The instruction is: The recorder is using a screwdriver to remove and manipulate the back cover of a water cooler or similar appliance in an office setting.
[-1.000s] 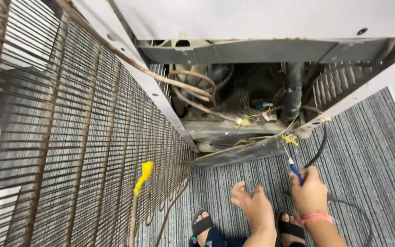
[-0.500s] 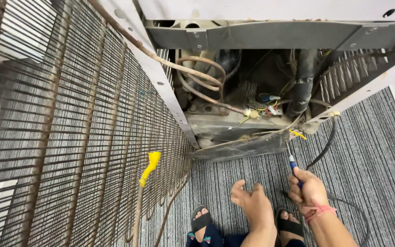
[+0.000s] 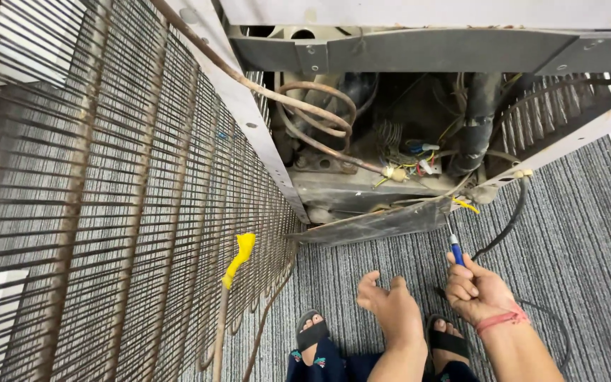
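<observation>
The right hand (image 3: 476, 288) is clenched around the blue handle of a screwdriver (image 3: 455, 249), whose thin shaft points up toward twelve o'clock, its tip just short of the dark panel (image 3: 380, 225) hanging loose along the bottom of the fridge's rear compartment. A red band (image 3: 501, 319) circles that wrist. The left hand (image 3: 390, 308), at about nine o'clock from the right one and close beside it, hangs released with its fingers loosely spread above the striped grey carpet (image 3: 574, 240), holding nothing.

Straight up from the hands, at twelve o'clock, the open compartment shows coiled copper tubing (image 3: 319, 113), a knot of coloured wires (image 3: 408, 163) and a thick black hose (image 3: 479, 120). A black cable (image 3: 507, 223) runs out of the compartment at about one o'clock from the right hand and curves down across the carpet past the wrist.

Off at nine to ten o'clock, the rusty wire condenser grille (image 3: 107, 198) fills the whole left side, swung away from the cabinet. A bit of yellow wrap (image 3: 238, 258) sits on one of its lower tubes.

Below the hands, at six o'clock, two feet in black sandals (image 3: 311, 332) rest on the carpet.
</observation>
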